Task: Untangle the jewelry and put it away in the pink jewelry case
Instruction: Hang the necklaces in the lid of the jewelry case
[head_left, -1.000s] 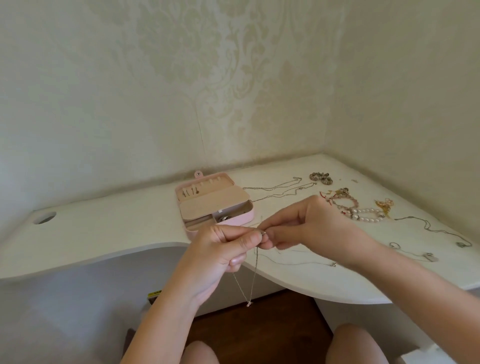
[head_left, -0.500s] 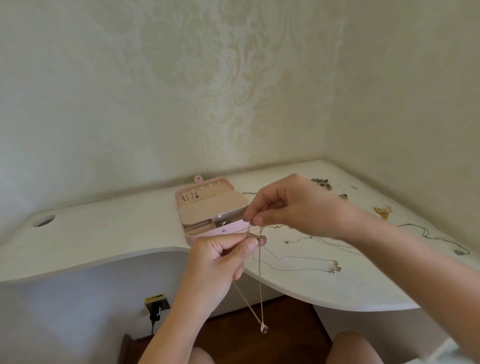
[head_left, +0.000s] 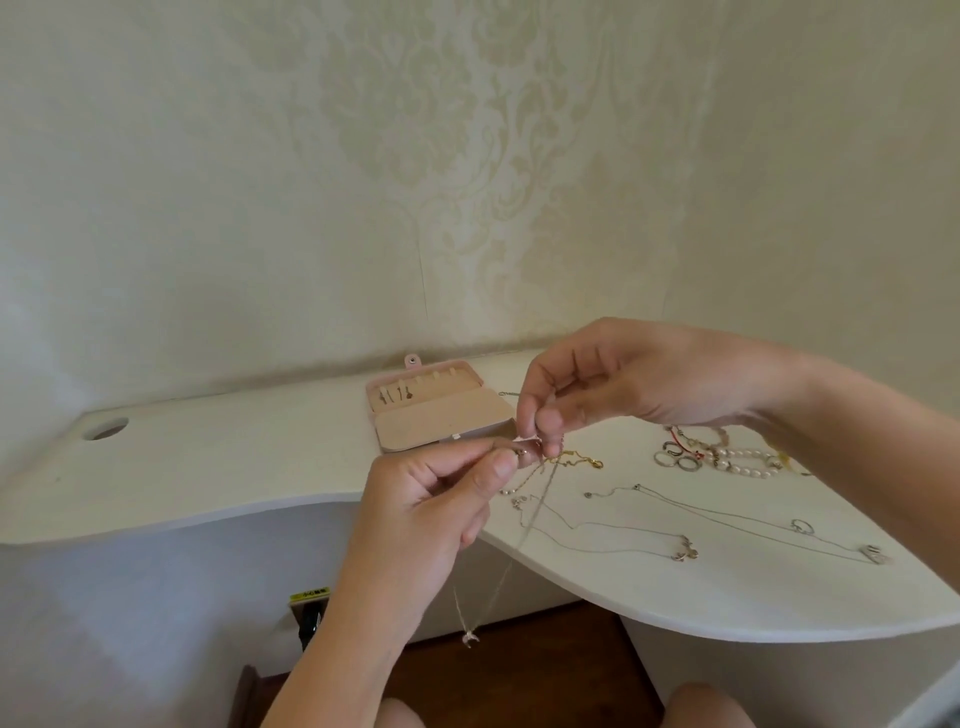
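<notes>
The left hand (head_left: 431, 519) and right hand (head_left: 639, 379) each pinch a thin necklace (head_left: 523, 535) with curled fingers, meeting over the counter (head_left: 208, 467) edge. Its pendant (head_left: 470, 640) dangles below. The pink case (head_left: 436, 410) lies open just behind, with pearls (head_left: 737, 462) to the right.

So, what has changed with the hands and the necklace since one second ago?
The right hand rose from beside the left hand to just above it, drawing the necklace upward between them. Nothing was taken or released: both hands still pinch it. The pendant still hangs below the desk edge, and the pink jewelry case stays open.
</notes>
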